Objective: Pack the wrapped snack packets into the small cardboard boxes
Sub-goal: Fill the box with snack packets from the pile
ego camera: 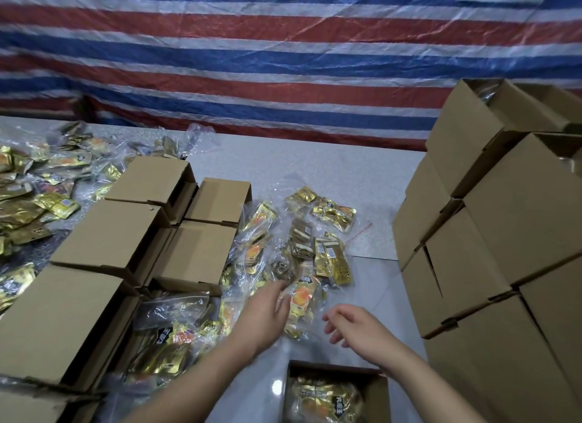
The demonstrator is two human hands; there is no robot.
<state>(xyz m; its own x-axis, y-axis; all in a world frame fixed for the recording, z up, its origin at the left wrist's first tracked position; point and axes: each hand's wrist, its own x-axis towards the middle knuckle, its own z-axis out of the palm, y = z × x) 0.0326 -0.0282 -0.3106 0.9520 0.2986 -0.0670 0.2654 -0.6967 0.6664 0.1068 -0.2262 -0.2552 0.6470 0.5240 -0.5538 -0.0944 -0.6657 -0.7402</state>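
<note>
An open small cardboard box (382, 388) sits at the bottom centre with gold snack packets (324, 397) inside. Clear bags of gold wrapped packets (302, 243) lie scattered on the table ahead of it. My left hand (267, 312) reaches into that pile, its blurred fingertips touching a bag with an orange-printed packet (303, 298); no firm grip shows. My right hand (356, 325) hovers just right of the pile, above the box, fingers spread and holding nothing.
Closed small boxes (126, 233) stand in rows at the left, with more bagged packets (167, 337) beside them and a heap (41, 183) at far left. A tall stack of cardboard boxes (504, 233) fills the right. A striped tarp (283, 60) hangs behind the table.
</note>
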